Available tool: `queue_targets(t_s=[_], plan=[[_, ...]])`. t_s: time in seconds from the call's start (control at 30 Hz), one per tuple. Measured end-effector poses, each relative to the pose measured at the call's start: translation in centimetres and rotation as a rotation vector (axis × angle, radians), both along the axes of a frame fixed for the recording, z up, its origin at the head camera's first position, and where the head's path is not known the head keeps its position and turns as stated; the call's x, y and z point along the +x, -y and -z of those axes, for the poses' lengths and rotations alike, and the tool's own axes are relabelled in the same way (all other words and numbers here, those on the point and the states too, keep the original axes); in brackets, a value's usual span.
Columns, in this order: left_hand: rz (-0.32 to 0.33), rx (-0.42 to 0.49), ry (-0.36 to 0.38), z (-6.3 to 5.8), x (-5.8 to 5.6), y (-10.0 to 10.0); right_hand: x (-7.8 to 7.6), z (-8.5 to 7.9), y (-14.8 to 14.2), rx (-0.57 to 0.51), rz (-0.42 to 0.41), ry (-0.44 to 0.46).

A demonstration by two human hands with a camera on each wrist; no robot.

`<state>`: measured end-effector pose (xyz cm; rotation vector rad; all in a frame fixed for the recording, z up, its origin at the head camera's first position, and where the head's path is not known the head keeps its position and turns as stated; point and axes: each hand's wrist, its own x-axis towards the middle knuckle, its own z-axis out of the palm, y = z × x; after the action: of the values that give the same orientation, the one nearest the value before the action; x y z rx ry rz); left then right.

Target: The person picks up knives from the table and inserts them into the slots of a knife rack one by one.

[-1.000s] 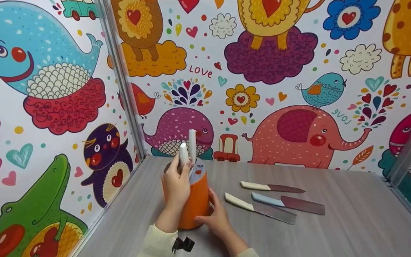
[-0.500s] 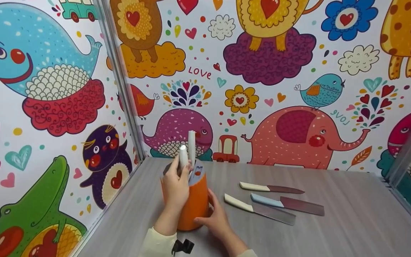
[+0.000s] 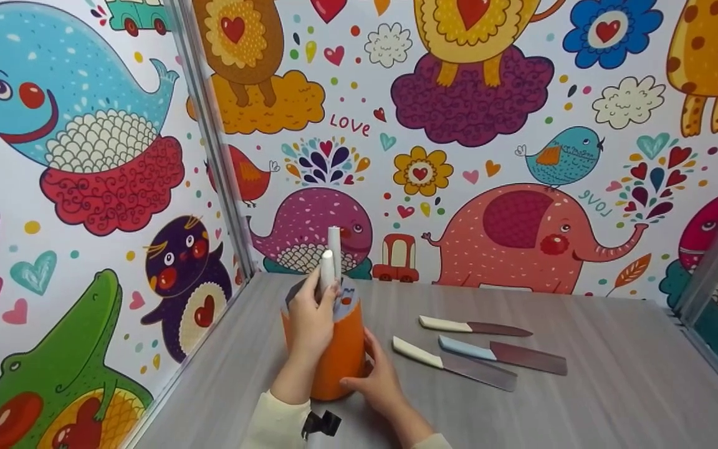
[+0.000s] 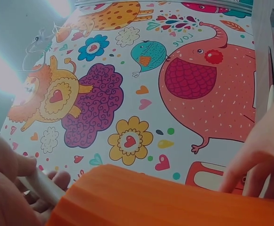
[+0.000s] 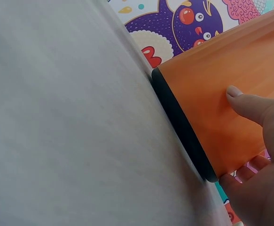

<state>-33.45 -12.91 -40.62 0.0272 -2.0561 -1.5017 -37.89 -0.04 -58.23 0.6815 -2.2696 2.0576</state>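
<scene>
Left forearm (image 3: 290, 380) stretched up and forward; left hand (image 3: 311, 321) raised, back of hand toward head camera, left thumb (image 3: 328, 299) and left fingers (image 3: 309, 287) bent in pinching grip. Right forearm (image 3: 410, 421) slanting inward; right hand (image 3: 381, 379) lower, gripping, right thumb (image 5: 252, 106) extended opposite bent right fingers (image 5: 245, 174). Hands near, apart.
</scene>
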Motion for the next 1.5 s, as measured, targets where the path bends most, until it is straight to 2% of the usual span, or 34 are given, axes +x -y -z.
queue_targets(t_s=[0.17,0.3,0.4,0.5,0.53,0.6,0.73,0.77,0.83,0.9,1.03,1.13,1.2,1.37,1.43,1.5], plan=[[-0.028,0.054,-0.045,0.3,-0.1,0.1,0.0,0.0,-0.1,-0.011,0.000,-0.008],[-0.073,0.083,-0.181,1.1,0.1,0.3,-0.1,-0.1,-0.1,0.000,0.011,-0.020],[-0.134,0.016,-0.317,2.3,-0.1,1.0,-0.1,-0.2,-0.2,0.034,0.022,-0.004],[-0.182,-0.088,-0.392,3.9,-0.6,2.6,0.0,-0.3,-0.3,0.053,0.029,0.030],[-0.167,-0.100,-0.391,4.7,-0.9,3.3,0.0,-0.3,-0.2,0.058,0.032,0.047],[-0.085,-0.082,-0.356,6.4,-1.4,4.8,0.0,-0.3,-0.2,0.060,0.036,0.077],[0.163,0.055,-0.191,9.5,-2.1,7.3,0.0,-0.3,-0.1,0.073,0.049,0.123],[0.208,0.076,-0.154,9.9,-2.2,7.8,0.0,-0.4,-0.1,0.074,0.052,0.126],[0.250,0.069,-0.088,10.6,-2.4,8.5,0.0,-0.5,-0.1,0.071,0.051,0.118],[0.253,0.038,-0.046,10.9,-2.5,8.9,-0.1,-0.5,-0.1,0.071,0.048,0.105],[0.198,-0.016,-0.009,10.8,-2.5,9.1,0.0,-0.6,-0.2,0.078,0.031,0.087],[0.157,-0.043,-0.011,10.6,-2.2,8.9,-0.1,-0.8,-0.4,0.067,0.011,0.095],[0.138,-0.052,0.006,9.9,-1.6,8.5,-0.1,-0.8,-0.5,0.062,0.001,0.096],[0.117,-0.047,0.006,10.2,-1.6,8.0,-0.1,-0.7,-1.1,0.049,-0.014,0.082],[0.106,-0.046,-0.017,10.9,-2.1,8.1,-0.2,-0.7,-1.4,0.036,-0.009,0.092],[0.085,-0.058,-0.020,11.0,-2.2,8.1,-0.5,-0.7,-1.9,0.012,0.017,0.087]])
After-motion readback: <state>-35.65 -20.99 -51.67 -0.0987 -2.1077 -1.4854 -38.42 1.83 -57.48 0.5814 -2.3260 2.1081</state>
